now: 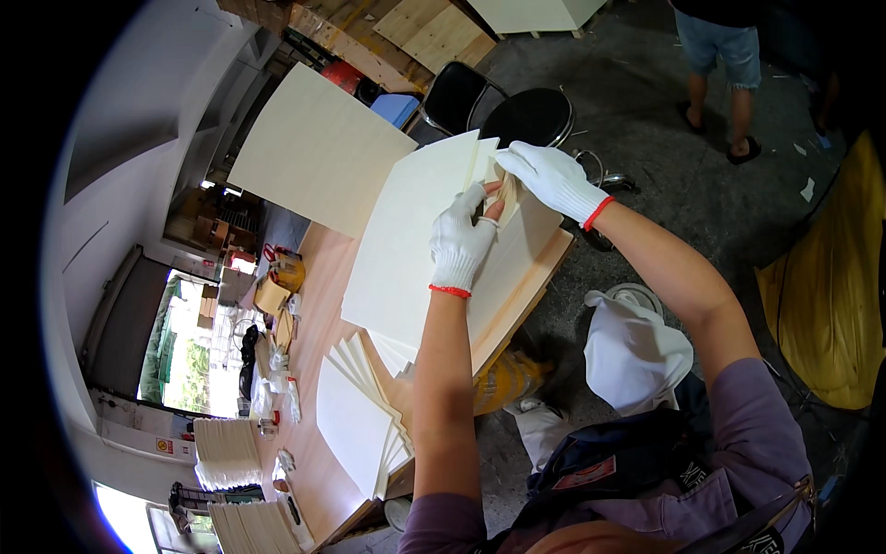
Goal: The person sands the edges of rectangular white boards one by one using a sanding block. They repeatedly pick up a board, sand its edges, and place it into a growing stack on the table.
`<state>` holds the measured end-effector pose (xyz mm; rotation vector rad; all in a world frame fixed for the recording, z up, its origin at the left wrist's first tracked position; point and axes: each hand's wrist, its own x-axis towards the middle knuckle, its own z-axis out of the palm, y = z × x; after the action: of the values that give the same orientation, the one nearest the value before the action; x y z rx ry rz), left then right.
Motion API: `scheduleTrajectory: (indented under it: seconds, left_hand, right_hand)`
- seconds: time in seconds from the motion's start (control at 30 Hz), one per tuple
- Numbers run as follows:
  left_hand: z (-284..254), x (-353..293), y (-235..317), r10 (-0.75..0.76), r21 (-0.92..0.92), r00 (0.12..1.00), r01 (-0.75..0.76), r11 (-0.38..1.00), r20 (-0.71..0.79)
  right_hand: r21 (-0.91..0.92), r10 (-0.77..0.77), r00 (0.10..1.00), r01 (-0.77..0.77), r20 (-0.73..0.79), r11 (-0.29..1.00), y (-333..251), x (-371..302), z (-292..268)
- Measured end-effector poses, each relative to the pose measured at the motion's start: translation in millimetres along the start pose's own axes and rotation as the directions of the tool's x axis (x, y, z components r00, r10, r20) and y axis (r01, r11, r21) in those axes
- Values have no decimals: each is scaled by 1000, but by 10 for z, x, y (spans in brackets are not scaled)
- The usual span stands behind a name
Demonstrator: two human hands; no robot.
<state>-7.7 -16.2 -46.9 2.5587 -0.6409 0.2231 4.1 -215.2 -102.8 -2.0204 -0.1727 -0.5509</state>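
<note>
A stack of large pale sheets, like thin board (415,222), lies on the wooden table in front of me, its right-hand corners fanned apart. My left hand (464,242) wears a white knit glove with a red cuff and bare fingertips. Its thumb and fingers close on the sheets' edges near the far right corner. Just to the right, my right hand (549,180), in a similar white glove, grips the same corner from its outer side. Its fingertips are partly hidden behind the sheets. Beneath my hands, another pale board (517,263) reaches the table's edge.
A smaller fanned pile of sheets (355,415) lies nearer on the table (318,277). A large upright panel (318,152) stands at the far left. Beyond the table are a black chair (457,97) and a round black stool (528,117). A person (720,65) stands far right.
</note>
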Motion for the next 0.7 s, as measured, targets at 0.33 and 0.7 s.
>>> scheduleTrajectory:
  seconds: [0.33, 0.7]
  left_hand:
    - [9, -4, -35, 87, -60, 995, -90, 994, -50]
    - [31, 10, 51, 9, 62, 1000, -9, 998, 10]
  right_hand:
    - [-4, -28, 999, 28, -21, 1000, -10, -19, -2]
    - [-50, -1, 999, -1, -35, 999, -50, -45, -48]
